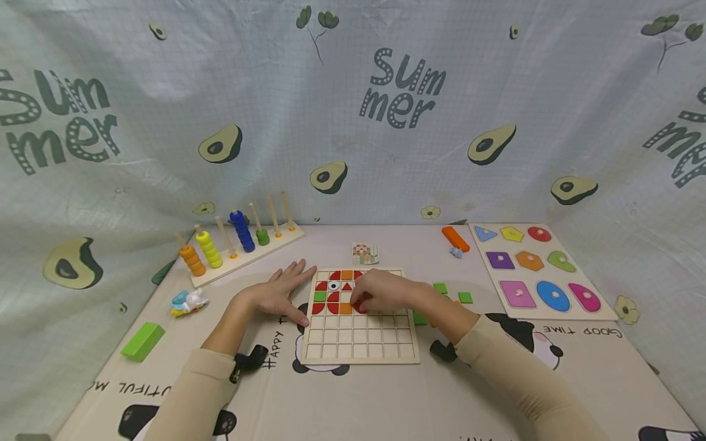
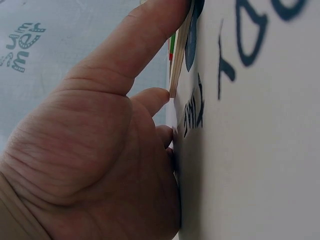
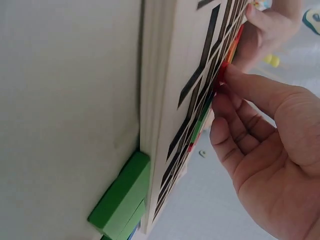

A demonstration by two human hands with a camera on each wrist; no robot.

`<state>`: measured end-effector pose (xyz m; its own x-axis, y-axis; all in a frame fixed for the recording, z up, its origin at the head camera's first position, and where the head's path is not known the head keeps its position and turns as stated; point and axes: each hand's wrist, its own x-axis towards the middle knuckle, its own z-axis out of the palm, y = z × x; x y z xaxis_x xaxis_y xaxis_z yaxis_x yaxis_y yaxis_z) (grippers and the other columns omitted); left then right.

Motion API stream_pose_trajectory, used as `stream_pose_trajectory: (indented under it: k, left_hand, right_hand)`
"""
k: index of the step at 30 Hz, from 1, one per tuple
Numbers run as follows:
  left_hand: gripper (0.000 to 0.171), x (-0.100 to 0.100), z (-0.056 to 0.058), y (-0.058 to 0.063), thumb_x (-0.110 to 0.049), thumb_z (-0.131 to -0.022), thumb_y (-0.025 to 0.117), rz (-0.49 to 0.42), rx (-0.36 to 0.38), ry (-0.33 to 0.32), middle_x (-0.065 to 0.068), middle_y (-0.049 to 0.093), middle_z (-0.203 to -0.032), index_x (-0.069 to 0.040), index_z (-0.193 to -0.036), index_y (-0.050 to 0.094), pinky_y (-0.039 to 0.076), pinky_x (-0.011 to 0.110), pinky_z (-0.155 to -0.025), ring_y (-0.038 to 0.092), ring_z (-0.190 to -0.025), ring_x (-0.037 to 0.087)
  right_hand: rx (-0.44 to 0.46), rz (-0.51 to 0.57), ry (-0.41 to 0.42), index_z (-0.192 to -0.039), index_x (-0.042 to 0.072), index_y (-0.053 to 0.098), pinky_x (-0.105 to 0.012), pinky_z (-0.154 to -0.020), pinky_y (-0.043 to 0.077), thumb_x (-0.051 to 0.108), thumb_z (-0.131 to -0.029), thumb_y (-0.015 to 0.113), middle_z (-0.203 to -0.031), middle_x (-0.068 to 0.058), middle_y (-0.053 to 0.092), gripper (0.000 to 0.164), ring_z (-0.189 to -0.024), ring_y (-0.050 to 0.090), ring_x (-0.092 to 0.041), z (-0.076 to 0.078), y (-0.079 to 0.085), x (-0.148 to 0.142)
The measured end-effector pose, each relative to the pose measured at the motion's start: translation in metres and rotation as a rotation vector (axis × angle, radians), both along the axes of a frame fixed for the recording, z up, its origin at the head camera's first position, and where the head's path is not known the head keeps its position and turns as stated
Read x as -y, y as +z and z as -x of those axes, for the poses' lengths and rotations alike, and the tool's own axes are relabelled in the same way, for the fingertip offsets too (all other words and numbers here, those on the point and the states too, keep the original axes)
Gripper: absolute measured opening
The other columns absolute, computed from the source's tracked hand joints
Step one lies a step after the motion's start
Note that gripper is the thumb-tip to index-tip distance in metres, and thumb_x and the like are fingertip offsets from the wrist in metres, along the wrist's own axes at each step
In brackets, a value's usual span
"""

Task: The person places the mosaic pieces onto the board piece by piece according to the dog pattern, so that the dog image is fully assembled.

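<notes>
A wooden grid board (image 1: 361,360) lies on the table with red, orange, green and eye-marked tiles in its upper rows; its lower squares are bare. My left hand (image 1: 278,295) rests spread at the board's left side, its thumb touching the board's edge (image 2: 182,55). Over the upper right part of the grid, my right hand (image 1: 383,290) pinches a small red tile (image 3: 220,74) between thumb and fingers, right at the board's surface. The tile's full shape is hidden by the fingers. A small picture card (image 1: 365,253) lies just behind the board.
Loose green tiles (image 1: 466,297) lie right of the board. A peg stand with coloured rings (image 1: 237,259) stands back left, a shape puzzle (image 1: 543,271) back right. Also about are an orange block (image 1: 455,239), a green block (image 1: 143,342) and a small colourful toy (image 1: 188,302).
</notes>
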<state>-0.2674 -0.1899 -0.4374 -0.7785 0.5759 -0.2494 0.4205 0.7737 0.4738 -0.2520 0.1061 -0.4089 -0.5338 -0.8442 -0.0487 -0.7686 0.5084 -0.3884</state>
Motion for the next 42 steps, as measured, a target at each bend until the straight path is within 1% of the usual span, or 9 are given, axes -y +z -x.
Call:
stream_pose_trajectory:
  k: [8,11,13,17,24,29,32,37,42]
  left_hand:
    - [0.124,0.0002,-0.0007,0.0002,-0.064,-0.062,0.079,0.002,-0.002,-0.002,0.012,-0.006,-0.161,-0.023,-0.156,0.011,-0.003,0.056,-0.116,-0.010,-0.147,0.032]
    - [0.123,0.0003,-0.0011,0.0004,-0.064,-0.062,0.079,-0.001,-0.001,-0.002,0.012,-0.006,-0.161,-0.022,-0.156,0.011,-0.003,0.056,-0.116,-0.010,-0.147,0.032]
    - [0.123,0.0003,-0.0013,0.0002,-0.063,-0.062,0.079,-0.004,-0.002,-0.004,0.013,-0.005,-0.161,-0.022,-0.156,0.011,-0.003,0.056,-0.115,-0.010,-0.147,0.032]
    - [0.123,0.0004,-0.0014,-0.0003,-0.063,-0.062,0.080,-0.005,0.001,-0.004,0.012,-0.006,-0.161,-0.022,-0.156,0.011,-0.003,0.056,-0.115,-0.010,-0.147,0.032]
    - [0.123,0.0003,-0.0011,0.0001,-0.063,-0.062,0.080,-0.007,0.004,0.000,0.012,-0.006,-0.161,-0.022,-0.156,0.011,-0.003,0.056,-0.115,-0.010,-0.147,0.032]
    - [0.124,0.0008,-0.0003,-0.0009,-0.064,-0.061,0.079,-0.007,0.003,0.001,0.011,-0.007,-0.161,-0.023,-0.156,0.010,-0.004,0.056,-0.115,-0.011,-0.147,0.031]
    - [0.124,0.0009,-0.0003,-0.0014,-0.064,-0.061,0.079,-0.011,0.008,0.005,0.011,-0.006,-0.161,-0.023,-0.156,0.011,-0.004,0.056,-0.115,-0.011,-0.147,0.031]
    - [0.123,0.0007,-0.0012,0.0005,-0.062,-0.062,0.080,-0.020,0.014,0.007,0.012,-0.006,-0.161,-0.022,-0.156,0.012,-0.004,0.057,-0.115,-0.011,-0.147,0.032]
    - [0.123,0.0003,-0.0012,0.0014,-0.062,-0.062,0.080,-0.015,0.012,0.001,0.012,-0.006,-0.161,-0.022,-0.156,0.011,-0.004,0.057,-0.115,-0.011,-0.147,0.032]
  right_hand:
    - [0.028,0.039,-0.031,-0.090,0.018,0.069,-0.020,-0.066,0.048,0.020,-0.086,0.073,-0.079,0.012,0.063,0.006,-0.070,0.054,-0.004,-0.0033,0.0008,0.0004]
    - [0.053,0.062,-0.044,-0.087,0.017,0.068,-0.020,-0.066,0.050,0.018,-0.086,0.073,-0.078,0.010,0.064,0.005,-0.070,0.056,-0.004,-0.0039,0.0015,-0.0002]
    - [0.082,0.077,-0.056,-0.087,0.016,0.069,-0.021,-0.066,0.051,0.011,-0.085,0.071,-0.080,0.009,0.066,0.005,-0.071,0.057,-0.005,-0.0037,0.0011,-0.0007]
    - [0.143,0.109,-0.105,-0.087,0.016,0.071,-0.022,-0.066,0.052,0.000,-0.082,0.065,-0.083,0.008,0.068,0.018,-0.071,0.058,-0.006,-0.0020,-0.0012,-0.0017]
    - [0.142,0.093,-0.179,-0.094,0.014,0.075,-0.021,-0.071,0.052,0.004,-0.084,0.067,-0.089,0.008,0.069,0.016,-0.077,0.060,-0.005,-0.0006,-0.0009,-0.0023]
    - [0.029,0.009,-0.119,-0.102,0.015,0.077,-0.020,-0.075,0.050,0.008,-0.086,0.069,-0.094,0.009,0.070,0.019,-0.083,0.060,-0.002,-0.0019,-0.0022,-0.0002]
    - [0.000,-0.012,-0.083,-0.105,0.016,0.076,-0.019,-0.077,0.050,0.010,-0.087,0.069,-0.096,0.009,0.070,0.020,-0.085,0.060,-0.001,-0.0031,-0.0037,0.0000]
    - [0.032,-0.003,-0.086,-0.098,0.019,0.071,-0.020,-0.071,0.049,0.015,-0.087,0.071,-0.086,0.014,0.065,0.011,-0.076,0.056,-0.004,-0.0015,-0.0047,-0.0012]
    - [0.116,0.102,-0.125,-0.085,0.017,0.064,-0.022,-0.067,0.051,0.012,-0.086,0.072,-0.079,0.011,0.064,0.010,-0.072,0.057,-0.006,-0.0014,-0.0041,-0.0020]
